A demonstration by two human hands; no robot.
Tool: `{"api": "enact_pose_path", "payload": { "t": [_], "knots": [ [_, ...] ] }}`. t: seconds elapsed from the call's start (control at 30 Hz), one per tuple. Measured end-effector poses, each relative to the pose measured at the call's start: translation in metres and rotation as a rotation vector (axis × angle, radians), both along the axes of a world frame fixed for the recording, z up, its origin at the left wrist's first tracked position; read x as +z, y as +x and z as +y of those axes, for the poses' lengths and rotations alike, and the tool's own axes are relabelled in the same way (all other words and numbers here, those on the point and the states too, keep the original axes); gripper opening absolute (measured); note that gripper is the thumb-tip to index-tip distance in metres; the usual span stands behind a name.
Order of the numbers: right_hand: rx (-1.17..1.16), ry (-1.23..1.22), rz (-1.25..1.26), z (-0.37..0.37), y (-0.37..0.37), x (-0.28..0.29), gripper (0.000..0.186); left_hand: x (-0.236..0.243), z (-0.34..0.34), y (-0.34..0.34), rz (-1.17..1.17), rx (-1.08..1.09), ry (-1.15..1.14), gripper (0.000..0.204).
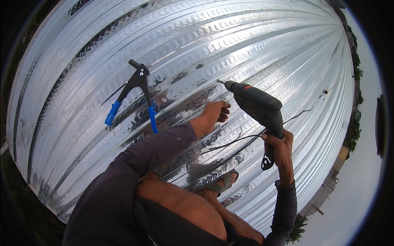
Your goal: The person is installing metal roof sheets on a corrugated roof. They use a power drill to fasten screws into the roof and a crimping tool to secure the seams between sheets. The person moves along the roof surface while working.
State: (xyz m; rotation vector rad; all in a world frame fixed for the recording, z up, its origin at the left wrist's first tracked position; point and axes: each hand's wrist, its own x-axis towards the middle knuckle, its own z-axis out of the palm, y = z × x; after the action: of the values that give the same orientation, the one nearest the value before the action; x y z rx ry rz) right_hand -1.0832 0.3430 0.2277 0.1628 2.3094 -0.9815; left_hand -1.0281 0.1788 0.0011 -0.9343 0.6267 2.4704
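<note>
My right hand (281, 148) grips the handle of a dark power drill (257, 101), its bit pointing up and left toward a raised seam of the shiny metal roofing (242, 51). Whether the bit touches the metal I cannot tell. Just left of the drill, my left hand (214, 116) is closed with its fingers curled; anything in them is too small or hidden to make out. A hand riveter (141, 80) with black arms and blue grips lies on the roofing to the left, its handles spread apart.
A black power cord (234, 144) runs across the ribbed sheets near the drill. My sandalled foot (223, 182) rests on the metal below my hands. The roof's edge curves down the right side, with trees (353, 131) and grey sky beyond.
</note>
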Motion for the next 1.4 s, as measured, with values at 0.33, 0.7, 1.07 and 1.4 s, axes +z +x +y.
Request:
{"api": "enact_pose_path", "payload": {
  "t": [0.33, 0.7, 1.07, 1.4],
  "knots": [
    [-0.162, -0.097, 0.07, 0.039, 0.018, 0.024, 0.024, -0.05, -0.028, -0.022, 0.111, -0.136, -0.889, 0.03],
    [-0.406, -0.072, 0.238, 0.134, 0.032, 0.049, 0.038, -0.075, -0.052, -0.088, 0.941, -0.706, -2.055, 0.013],
    [-0.683, -0.166, 0.223, 0.209, 0.037, 0.013, 0.039, -0.069, -0.066, -0.15, 1.877, -1.306, -2.157, 0.013],
    [-0.601, -0.126, 0.204, 0.24, 0.032, 0.005, 0.04, -0.06, -0.053, -0.164, 1.831, -1.699, -2.038, 0.019]
  ]
}}
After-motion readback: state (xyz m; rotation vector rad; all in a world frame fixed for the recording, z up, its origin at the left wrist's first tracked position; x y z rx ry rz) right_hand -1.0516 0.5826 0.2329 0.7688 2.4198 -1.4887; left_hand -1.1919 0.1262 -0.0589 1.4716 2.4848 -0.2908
